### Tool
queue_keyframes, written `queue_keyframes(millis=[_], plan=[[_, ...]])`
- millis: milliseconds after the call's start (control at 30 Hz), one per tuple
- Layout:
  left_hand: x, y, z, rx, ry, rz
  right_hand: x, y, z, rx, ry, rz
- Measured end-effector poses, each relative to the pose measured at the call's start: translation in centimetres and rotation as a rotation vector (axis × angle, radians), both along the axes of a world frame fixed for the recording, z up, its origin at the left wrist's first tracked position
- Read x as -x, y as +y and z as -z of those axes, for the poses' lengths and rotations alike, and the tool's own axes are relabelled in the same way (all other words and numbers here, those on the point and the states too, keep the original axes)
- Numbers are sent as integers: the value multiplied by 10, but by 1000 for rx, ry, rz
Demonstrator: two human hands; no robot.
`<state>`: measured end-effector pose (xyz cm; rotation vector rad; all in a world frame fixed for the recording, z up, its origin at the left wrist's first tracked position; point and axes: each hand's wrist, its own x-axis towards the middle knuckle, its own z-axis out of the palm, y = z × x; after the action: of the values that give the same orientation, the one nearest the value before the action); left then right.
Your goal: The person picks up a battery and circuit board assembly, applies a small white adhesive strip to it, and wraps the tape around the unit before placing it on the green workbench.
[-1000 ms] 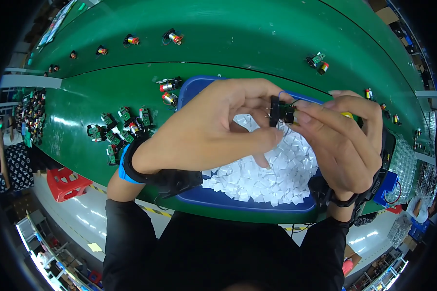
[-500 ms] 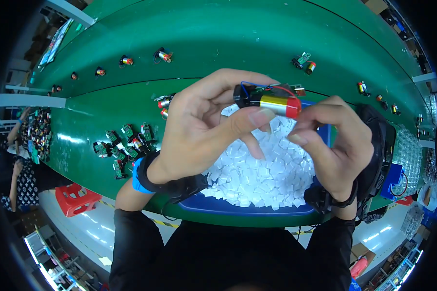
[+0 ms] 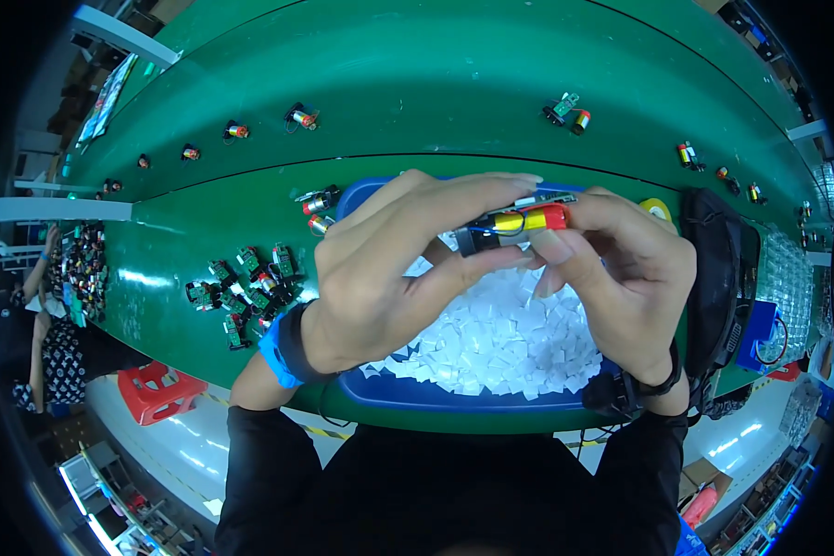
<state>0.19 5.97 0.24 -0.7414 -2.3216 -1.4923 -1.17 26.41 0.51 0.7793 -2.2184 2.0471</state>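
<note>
Between my two hands is a battery assembly (image 3: 519,222), a yellow cylindrical cell with a red end, a black part, a thin wire and a small circuit board along its upper side. My left hand (image 3: 389,250) pinches it at the black end, thumb below and fingers above. At the red end, the thumb and fingers of my right hand (image 3: 625,278) close around it. Underneath, a blue tray (image 3: 473,401) holds a heap of small white squares (image 3: 500,338). Two similar battery assemblies (image 3: 320,201) lie just left of the tray.
Several assemblies with green boards (image 3: 250,287) are piled at left. More are spaced along the far strip of the green table (image 3: 417,102). A black bag (image 3: 713,278), yellow tape roll (image 3: 656,209) and blue box (image 3: 758,335) stand at right. A co-worker's arm (image 3: 39,347) shows far left.
My right hand has moved in and taken hold of the assembly's red end. The assembly has come slightly lower and turned, so its board shows edge-on.
</note>
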Motion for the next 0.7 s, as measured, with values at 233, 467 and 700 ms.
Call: queue_keyframes(millis=[233, 467, 700], plan=[[1, -1, 3, 210, 220, -45, -2, -4, 1, 79, -232, -53], [7, 4, 5, 140, 105, -115, 4, -10, 10, 135, -399, 39], [71, -23, 30, 293, -395, -119, 140, 50, 67, -690, 106, 208]])
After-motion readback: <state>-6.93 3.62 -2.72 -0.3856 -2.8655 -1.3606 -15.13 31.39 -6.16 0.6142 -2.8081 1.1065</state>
